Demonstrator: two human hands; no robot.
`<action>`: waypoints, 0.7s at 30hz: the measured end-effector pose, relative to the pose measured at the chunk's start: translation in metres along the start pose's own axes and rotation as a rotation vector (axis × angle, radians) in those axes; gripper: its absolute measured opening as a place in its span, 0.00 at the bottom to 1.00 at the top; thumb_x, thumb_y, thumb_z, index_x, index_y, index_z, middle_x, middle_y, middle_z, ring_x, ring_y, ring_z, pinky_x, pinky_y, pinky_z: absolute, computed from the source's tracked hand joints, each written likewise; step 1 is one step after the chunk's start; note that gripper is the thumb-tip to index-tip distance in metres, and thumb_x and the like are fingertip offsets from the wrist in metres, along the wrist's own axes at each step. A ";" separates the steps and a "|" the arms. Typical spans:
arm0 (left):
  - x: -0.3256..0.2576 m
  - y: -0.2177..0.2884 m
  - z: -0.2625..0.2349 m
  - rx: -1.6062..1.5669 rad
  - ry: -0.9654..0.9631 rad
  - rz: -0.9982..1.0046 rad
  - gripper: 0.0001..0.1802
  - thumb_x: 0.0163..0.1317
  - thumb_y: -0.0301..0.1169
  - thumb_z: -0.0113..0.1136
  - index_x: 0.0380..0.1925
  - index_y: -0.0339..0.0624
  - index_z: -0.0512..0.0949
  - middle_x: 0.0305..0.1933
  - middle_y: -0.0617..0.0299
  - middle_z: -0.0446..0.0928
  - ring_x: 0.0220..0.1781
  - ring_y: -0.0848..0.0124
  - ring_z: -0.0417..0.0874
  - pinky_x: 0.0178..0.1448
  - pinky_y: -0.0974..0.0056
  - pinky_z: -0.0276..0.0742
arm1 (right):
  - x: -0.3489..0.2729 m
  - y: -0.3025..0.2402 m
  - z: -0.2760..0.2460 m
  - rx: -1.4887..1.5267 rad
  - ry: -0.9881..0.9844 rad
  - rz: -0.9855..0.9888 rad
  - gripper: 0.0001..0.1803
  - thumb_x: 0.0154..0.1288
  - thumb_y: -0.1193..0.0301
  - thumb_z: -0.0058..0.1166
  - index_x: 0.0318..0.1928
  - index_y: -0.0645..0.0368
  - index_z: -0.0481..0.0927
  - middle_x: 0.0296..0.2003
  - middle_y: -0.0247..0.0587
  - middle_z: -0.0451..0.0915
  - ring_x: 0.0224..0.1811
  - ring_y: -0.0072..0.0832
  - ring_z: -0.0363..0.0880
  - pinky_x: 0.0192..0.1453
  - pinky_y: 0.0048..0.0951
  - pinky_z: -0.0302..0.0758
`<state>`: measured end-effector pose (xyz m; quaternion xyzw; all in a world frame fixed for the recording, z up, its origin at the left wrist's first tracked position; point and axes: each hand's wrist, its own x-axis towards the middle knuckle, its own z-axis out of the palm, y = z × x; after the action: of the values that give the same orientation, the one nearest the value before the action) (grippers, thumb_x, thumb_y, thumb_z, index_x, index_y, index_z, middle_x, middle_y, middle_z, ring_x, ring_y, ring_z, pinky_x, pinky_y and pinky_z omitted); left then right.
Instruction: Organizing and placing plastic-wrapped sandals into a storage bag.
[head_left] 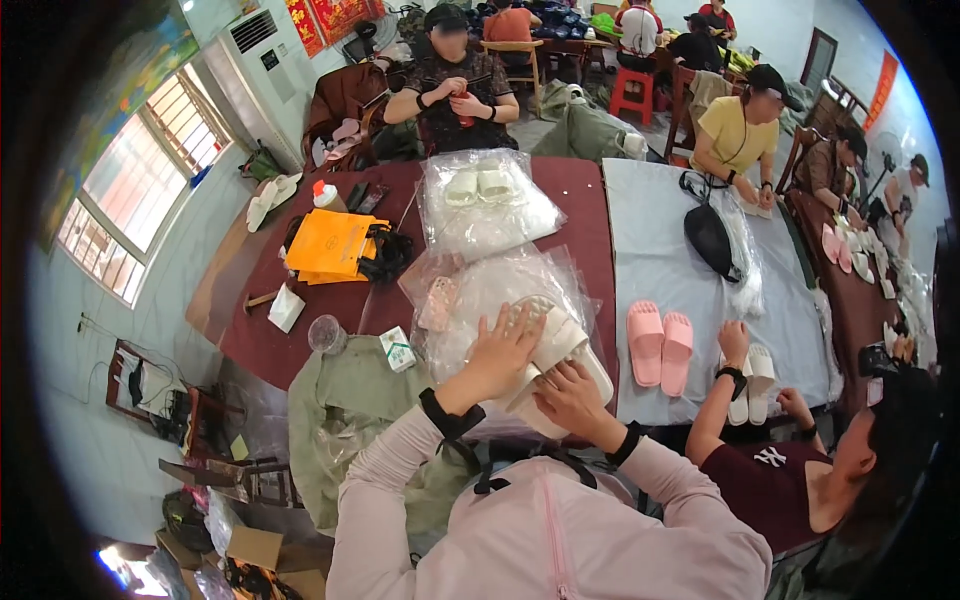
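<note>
A pair of cream slide slippers (562,346) lies on the clear plastic bags at the near edge of the maroon table in front of me. My left hand (506,352) rests against the left side of the pair, its fingers stretched out and spread. Over the near part of the slippers, my right hand (578,402) curls its fingers around one of them; its fingertips are partly hidden. Beneath both hands is the stack of clear bags (470,345), with a pink patterned phone case (438,303) at its left.
Pale green slippers (478,185) sit on more bags farther back. Left of these are orange bags (330,246), a clear cup (326,334) and a small box (398,349). Pink slippers (660,347) stand right, near a co-worker's arm (715,400). Other people work around.
</note>
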<state>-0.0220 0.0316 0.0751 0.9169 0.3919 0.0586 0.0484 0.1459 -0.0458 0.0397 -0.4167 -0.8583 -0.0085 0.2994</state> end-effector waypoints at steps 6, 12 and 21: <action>0.012 0.027 -0.010 0.019 0.134 0.137 0.37 0.55 0.32 0.49 0.67 0.45 0.51 0.72 0.47 0.41 0.69 0.38 0.46 0.60 0.28 0.45 | -0.013 0.002 0.000 -0.110 0.121 0.129 0.16 0.48 0.67 0.58 0.39 0.59 0.76 0.41 0.43 0.75 0.49 0.41 0.71 0.58 0.43 0.63; 0.029 0.055 -0.017 0.036 0.165 0.225 0.37 0.54 0.32 0.49 0.66 0.45 0.52 0.72 0.47 0.42 0.70 0.38 0.44 0.61 0.27 0.40 | -0.012 0.009 -0.020 -0.230 0.202 0.209 0.16 0.50 0.68 0.57 0.40 0.62 0.77 0.42 0.44 0.75 0.52 0.41 0.70 0.61 0.45 0.61; 0.052 0.072 -0.025 -0.013 0.239 0.246 0.32 0.62 0.33 0.44 0.67 0.51 0.52 0.73 0.52 0.41 0.72 0.42 0.40 0.64 0.30 0.35 | -0.033 0.023 -0.025 -0.197 0.210 0.153 0.17 0.49 0.68 0.57 0.40 0.63 0.77 0.45 0.45 0.73 0.52 0.40 0.69 0.62 0.45 0.61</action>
<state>0.0613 0.0209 0.1131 0.9441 0.2794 0.1752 -0.0001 0.1905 -0.0609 0.0384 -0.5052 -0.7830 -0.1133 0.3447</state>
